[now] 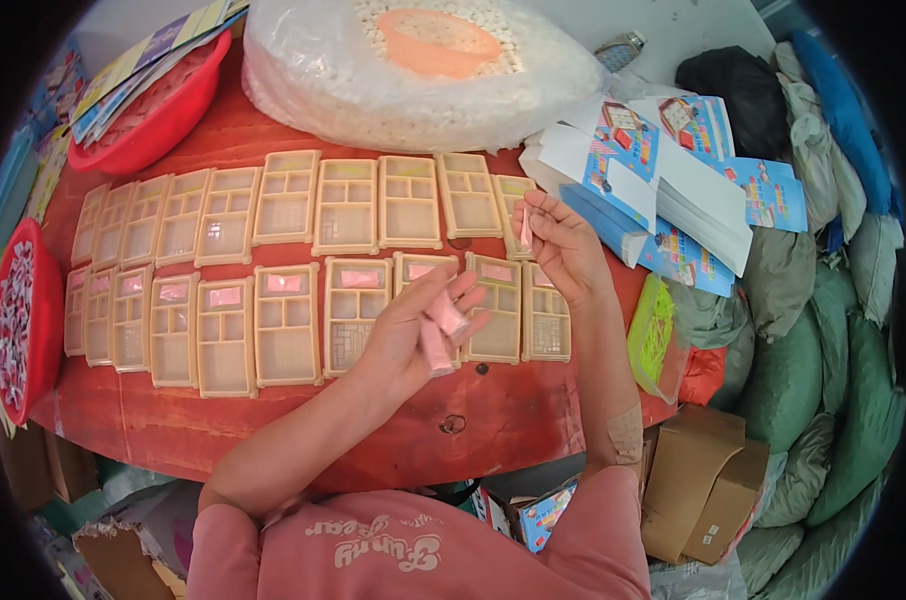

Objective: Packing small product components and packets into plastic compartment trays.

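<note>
My left hand [403, 335], palm turned up, holds several small pink packets [439, 345] against its fingers above the front row of trays. Between the thumb and fingertips of my right hand [570, 245] is pinched one narrow pink packet [526, 230], near the right end of the back row. Beige compartment trays stand in two rows. A pink packet [284, 284] lies in the long top compartment of a front-row tray [286, 350], and most front-row trays hold one likewise. No pink packet shows in a back-row tray [346, 230]. My left hand partly hides one front-row tray.
A large clear bag of small white pieces [303, 90] with an orange bowl [443, 45] lies at the back. Red basins [188, 125] [43, 350] stand left. Printed cards [693, 205], a tub of yellow-green strips [653, 335], a cardboard box [698, 485] and green sacks [803, 370] are right.
</note>
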The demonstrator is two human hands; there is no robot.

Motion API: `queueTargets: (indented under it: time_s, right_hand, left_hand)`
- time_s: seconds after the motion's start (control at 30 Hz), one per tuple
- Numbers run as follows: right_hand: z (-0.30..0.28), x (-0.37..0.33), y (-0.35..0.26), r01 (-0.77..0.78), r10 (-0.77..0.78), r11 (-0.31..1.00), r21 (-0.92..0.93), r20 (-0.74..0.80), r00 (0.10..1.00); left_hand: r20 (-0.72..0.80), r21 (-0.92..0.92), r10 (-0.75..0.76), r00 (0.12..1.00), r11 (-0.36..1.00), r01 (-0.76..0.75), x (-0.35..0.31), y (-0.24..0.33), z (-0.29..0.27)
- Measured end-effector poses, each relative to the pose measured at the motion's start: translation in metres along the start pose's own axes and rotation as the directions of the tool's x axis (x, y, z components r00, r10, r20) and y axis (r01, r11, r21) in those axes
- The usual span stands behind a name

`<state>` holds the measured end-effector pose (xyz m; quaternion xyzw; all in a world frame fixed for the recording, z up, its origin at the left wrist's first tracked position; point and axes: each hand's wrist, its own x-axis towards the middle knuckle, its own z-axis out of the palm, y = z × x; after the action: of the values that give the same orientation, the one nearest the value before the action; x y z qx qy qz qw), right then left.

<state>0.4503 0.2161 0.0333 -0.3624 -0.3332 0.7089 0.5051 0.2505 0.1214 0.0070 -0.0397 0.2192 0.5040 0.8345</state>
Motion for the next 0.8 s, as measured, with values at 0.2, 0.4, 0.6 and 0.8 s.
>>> queueTargets:
  time_s: [0.2, 0.4, 0.6, 0.8]
  right_hand:
    - [0.035, -0.015, 0.017, 0.079, -0.101, 0.931, -0.356, -0.044, 0.994]
    - [0.028, -0.007, 0.002, 0.037, -0.02, 0.708, -0.705, 0.033, 0.999]
    - [-0.028, 0.064, 0.005, 0.223, -0.5, 0.745, -0.629, -0.305, 0.811]
    - [-0.052, 0.09, 0.013, -0.022, -0.362, 0.652, -0.758, -0.337, 0.869]
  left_hand:
    - [0.054, 0.194, -0.005, 0.999, 0.981, -0.006, 0.024, -0.003, 0.021]
    - [0.004, 0.227, 0.047, 0.999, 0.973, -0.046, 0.032, 0.005, 0.004]
    - [0.018, -0.002, 0.099, 0.995, 0.995, -0.099, 0.031, 0.022, 0.012]
    - [0.07, 0.028, 0.164, 0.984, 0.986, -0.166, 0.035, 0.036, 0.006]
